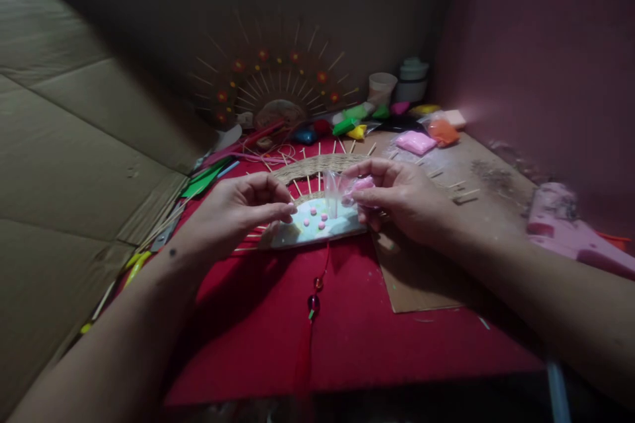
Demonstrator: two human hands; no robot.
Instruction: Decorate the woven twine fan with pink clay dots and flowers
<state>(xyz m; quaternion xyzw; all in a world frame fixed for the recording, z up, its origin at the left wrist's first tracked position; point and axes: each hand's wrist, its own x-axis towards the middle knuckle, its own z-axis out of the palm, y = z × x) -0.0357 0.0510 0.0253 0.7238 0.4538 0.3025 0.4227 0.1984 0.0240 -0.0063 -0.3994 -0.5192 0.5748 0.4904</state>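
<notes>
My two bare hands meet over a pale blue panel (292,236), shaped roughly like a half-moon, lying just below and between them on a red table surface (357,337). Its long axis runs from my left hand (265,201) across to my right hand (380,195). Four small pink dots (313,211) sit near the panel's middle; my left fingertips are nearer to them than my right. Those left fingers are curled, thumb and forefinger tips close together at the panel's left end; I cannot tell whether a small piece is pinched between them. My right hand grips a lump of pink clay (366,183), with a clear plastic wrapper (331,195) hanging from it toward the panel.

Beyond my hands, a woven band (317,164) arches around the panel, thin sticks poking out of it. Toward me, a red cord (327,258) with beads (313,303) trails from the panel's lower edge.

My right hand hides the panel's right end and part of the band. The wrapper blurs what lies behind it, and the fan-shaped piece (262,55) at the back is dim.
</notes>
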